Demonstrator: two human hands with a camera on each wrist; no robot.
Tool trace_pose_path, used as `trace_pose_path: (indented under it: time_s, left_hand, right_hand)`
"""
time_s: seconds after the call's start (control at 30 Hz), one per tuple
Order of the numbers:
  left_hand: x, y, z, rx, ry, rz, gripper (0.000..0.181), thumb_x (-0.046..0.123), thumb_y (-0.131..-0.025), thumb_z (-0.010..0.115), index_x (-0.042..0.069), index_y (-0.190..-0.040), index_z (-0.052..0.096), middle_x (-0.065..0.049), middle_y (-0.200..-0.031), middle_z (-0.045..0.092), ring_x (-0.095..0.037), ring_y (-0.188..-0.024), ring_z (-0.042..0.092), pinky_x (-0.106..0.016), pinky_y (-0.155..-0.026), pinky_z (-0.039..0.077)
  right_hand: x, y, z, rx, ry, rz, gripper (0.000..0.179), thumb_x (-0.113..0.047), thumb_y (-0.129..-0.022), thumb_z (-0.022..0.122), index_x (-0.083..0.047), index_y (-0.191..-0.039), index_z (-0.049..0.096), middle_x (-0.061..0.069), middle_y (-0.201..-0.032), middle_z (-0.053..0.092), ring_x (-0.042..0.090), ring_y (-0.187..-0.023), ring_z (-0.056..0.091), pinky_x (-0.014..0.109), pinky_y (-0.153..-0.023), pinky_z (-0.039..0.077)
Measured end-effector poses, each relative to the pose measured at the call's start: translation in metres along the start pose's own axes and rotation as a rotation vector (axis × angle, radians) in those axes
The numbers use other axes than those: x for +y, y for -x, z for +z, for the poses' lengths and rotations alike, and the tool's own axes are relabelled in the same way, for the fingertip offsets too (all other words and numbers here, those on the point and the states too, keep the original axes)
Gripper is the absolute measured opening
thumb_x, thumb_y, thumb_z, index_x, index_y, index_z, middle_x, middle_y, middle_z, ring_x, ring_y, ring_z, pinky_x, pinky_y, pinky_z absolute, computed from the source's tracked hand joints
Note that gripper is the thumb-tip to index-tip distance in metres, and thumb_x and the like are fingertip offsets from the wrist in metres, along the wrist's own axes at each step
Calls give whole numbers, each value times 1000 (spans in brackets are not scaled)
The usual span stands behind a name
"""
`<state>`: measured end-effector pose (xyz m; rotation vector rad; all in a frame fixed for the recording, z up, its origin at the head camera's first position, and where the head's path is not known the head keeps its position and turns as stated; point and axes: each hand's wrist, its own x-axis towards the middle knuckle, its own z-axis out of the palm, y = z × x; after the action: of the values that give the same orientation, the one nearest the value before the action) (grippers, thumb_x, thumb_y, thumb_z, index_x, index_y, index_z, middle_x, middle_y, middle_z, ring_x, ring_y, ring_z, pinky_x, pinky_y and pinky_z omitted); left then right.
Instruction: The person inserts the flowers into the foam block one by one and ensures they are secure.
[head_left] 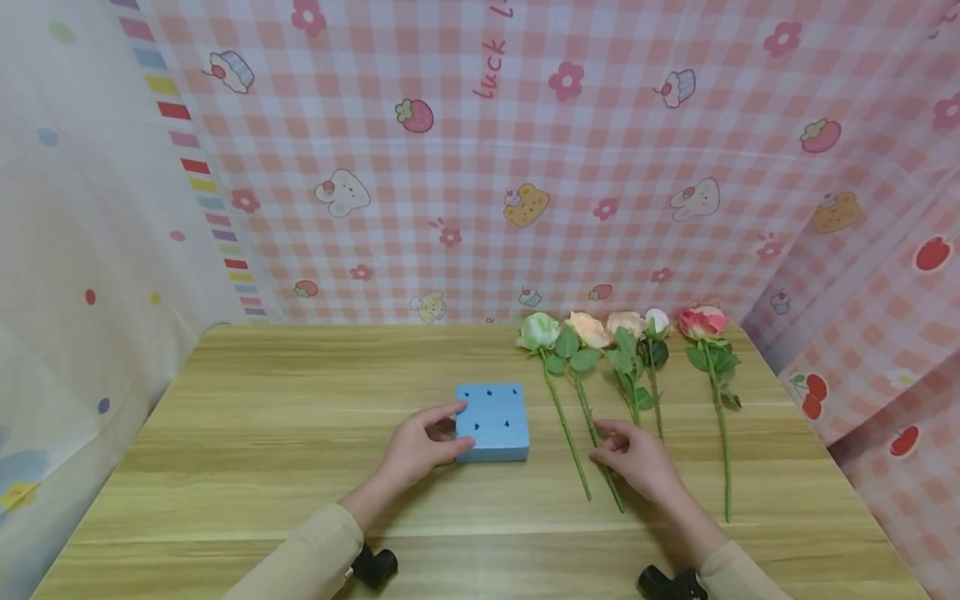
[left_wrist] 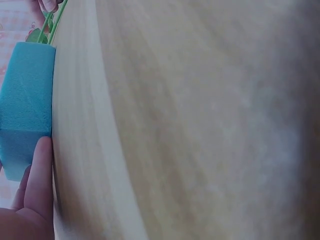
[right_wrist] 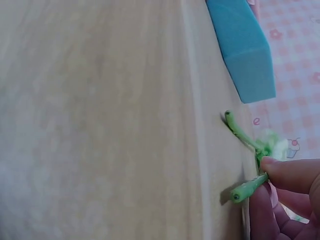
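A square light-blue foam block (head_left: 492, 437) with several dark holes in its top lies mid-table. My left hand (head_left: 415, 447) grips its left side, thumb at the front corner and a finger farther back. To the right, my right hand (head_left: 637, 461) pinches the stem of an artificial peach rose (head_left: 589, 330); the right wrist view shows thumb and finger on that green stem (right_wrist: 245, 190). Between block and hand lies a green-white rose (head_left: 538, 332), its stem pointing toward me. The left wrist view shows the block's blue side (left_wrist: 27, 90) with the thumb against it.
More artificial flowers lie right of the held one: another peach rose (head_left: 626, 323), a small white bud (head_left: 656, 322) and a pink rose (head_left: 702, 322) with a long stem. The wooden table (head_left: 262, 433) ends at a checked pink cloth (head_left: 480, 208) behind.
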<state>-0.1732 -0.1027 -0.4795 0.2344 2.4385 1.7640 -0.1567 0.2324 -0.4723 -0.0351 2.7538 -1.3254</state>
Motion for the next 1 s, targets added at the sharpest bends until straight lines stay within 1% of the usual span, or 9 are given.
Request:
trace_pose_path:
  time_s: [0.17, 0.33, 0.47, 0.63, 0.73, 0.83, 1.0]
  left_hand:
    - [0, 0, 0, -2, 9, -4, 53, 22, -81, 84, 16, -131, 66, -7, -115, 63, -21, -94, 62, -27, -72, 59]
    - [0, 0, -1, -8, 28, -7, 53, 20, -82, 84, 15, -131, 66, -9, -116, 63, -22, -95, 62, -28, -69, 60]
    - [0, 0, 0, -6, 32, -8, 53, 20, -81, 84, 15, -131, 66, -9, -115, 63, -23, -94, 62, -29, -68, 60]
    - [0, 0, 0, -6, 40, -8, 53, 19, -81, 84, 14, -131, 66, -10, -116, 63, -23, -94, 63, -29, -68, 60]
    - [0, 0, 0, -6, 38, -7, 53, 19, -81, 84, 15, -131, 66, -10, -116, 63, -23, -93, 63, -29, -68, 60]
    - [-1, -1, 0, -8, 37, -5, 53, 19, -81, 84, 14, -131, 66, -11, -116, 63, -23, -93, 63, -28, -68, 60]
    - [-2, -1, 0, -10, 33, -8, 53, 20, -82, 84, 15, -131, 66, -11, -117, 63, -23, -93, 63, -28, -68, 60]
  right_hand:
    - [-1, 0, -3, 5, -41, 7, 45, -7, -89, 74, 7, -129, 59, 4, -84, 65, 17, -69, 60, 28, -53, 55]
    - [-7, -1, -7, 27, -44, -1, 39, -5, -91, 70, 8, -127, 61, 6, -85, 64, 16, -68, 59, 26, -54, 53]
    - [-10, -2, -10, 48, -35, -28, 36, -4, -92, 68, 8, -125, 61, 6, -86, 63, 16, -71, 58, 23, -54, 50]
    - [-15, -5, -11, 82, -35, -60, 32, -3, -92, 68, 9, -122, 62, 7, -91, 63, 17, -80, 57, 21, -61, 50]
    - [-20, -7, -10, 98, -46, -70, 29, -3, -93, 67, 8, -120, 63, 8, -93, 63, 17, -83, 56, 20, -64, 50]
    - [-25, -10, -9, 113, -64, -88, 26, -2, -93, 67, 7, -117, 63, 10, -94, 64, 17, -83, 57, 19, -66, 50]
    - [-34, -14, -4, 124, -127, -155, 22, 3, -92, 66, 9, -113, 63, 12, -92, 63, 17, -82, 57, 18, -66, 50]
